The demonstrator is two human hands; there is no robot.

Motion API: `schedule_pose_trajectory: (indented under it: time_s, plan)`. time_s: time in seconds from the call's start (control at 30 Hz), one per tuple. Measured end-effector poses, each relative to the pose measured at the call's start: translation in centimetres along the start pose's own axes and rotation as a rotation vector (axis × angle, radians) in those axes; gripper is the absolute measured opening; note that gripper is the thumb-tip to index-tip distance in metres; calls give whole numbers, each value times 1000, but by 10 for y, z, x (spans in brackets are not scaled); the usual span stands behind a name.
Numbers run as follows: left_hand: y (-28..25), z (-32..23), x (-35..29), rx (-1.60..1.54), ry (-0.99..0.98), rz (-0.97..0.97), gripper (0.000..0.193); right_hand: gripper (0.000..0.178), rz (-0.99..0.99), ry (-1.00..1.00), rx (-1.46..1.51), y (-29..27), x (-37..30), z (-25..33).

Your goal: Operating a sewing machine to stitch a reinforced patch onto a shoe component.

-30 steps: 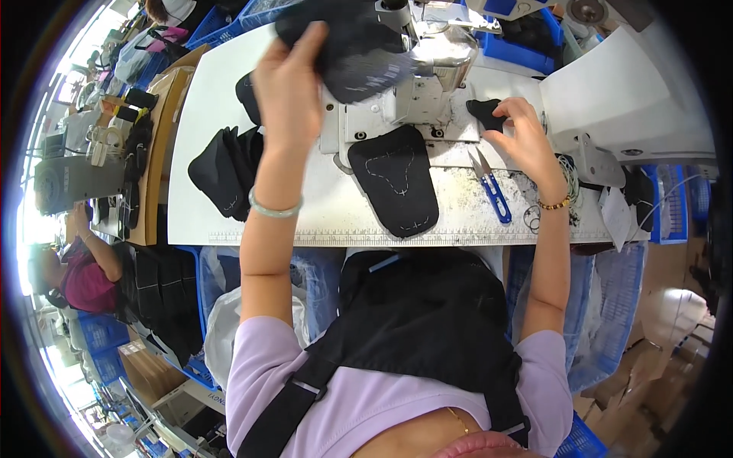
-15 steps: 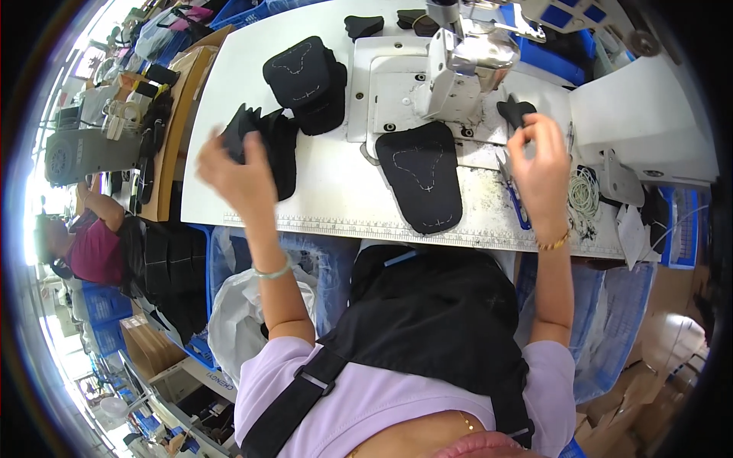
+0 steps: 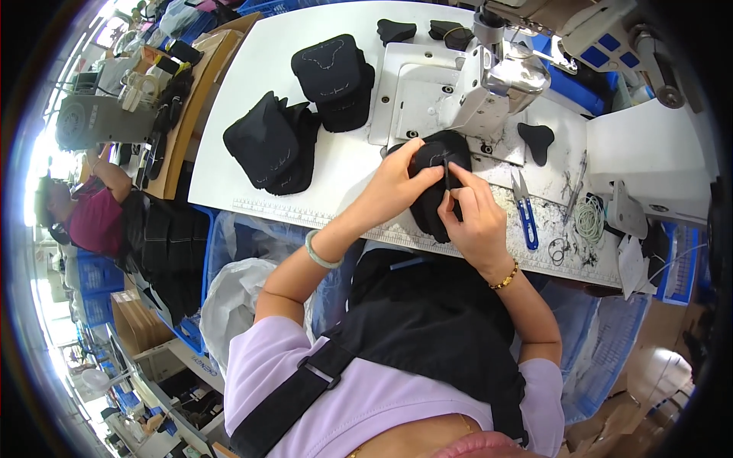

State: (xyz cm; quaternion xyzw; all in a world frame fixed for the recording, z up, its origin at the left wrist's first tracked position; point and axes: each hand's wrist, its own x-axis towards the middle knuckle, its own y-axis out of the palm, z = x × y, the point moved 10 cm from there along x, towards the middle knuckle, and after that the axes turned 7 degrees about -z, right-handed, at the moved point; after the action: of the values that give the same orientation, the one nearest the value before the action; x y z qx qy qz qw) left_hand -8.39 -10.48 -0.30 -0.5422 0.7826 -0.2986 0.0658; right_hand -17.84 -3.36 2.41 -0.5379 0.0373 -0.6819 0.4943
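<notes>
A black fabric panel [image 3: 427,206] with a pale chalk outline lies in front of the sewing machine, partly covered by both hands. My left hand [image 3: 393,187] is closed on its left edge, with the thumb on top; the fingertips are partly hidden. Above the panel my right hand [image 3: 477,217] pinches a small dark fabric piece [image 3: 448,174], seen nearly edge-on. Another small black T-shaped piece [image 3: 537,143] rests right of the machine. To the left lie two piles of black panels, a nearer pile [image 3: 263,149] and a farther pile [image 3: 332,76] with chalk marks.
The sewing machine [image 3: 496,84] rises behind the hands. Blue-handled snips [image 3: 527,217], tweezers [image 3: 578,187] and a coil of cord [image 3: 588,220] lie to the right among lint. Small black bundles [image 3: 450,34] lie at the back. A co-worker [image 3: 92,198] sits far left.
My left hand has left the nearer pile, where a panel now lies flat on top, and moved right to the panel. My right hand has come in from the small pieces, carrying one.
</notes>
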Motion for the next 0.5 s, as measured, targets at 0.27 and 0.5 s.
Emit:
schedule_pose_trajectory:
  time_s: [0.27, 0.5]
  plan:
    - [5, -36, 8, -1165, -253, -201, 21, 20, -248, -229, -74, -57, 37, 25]
    - [4, -51, 14, -1053, -178, -165, 21, 22, -296, 629, 783, -48, 26, -55]
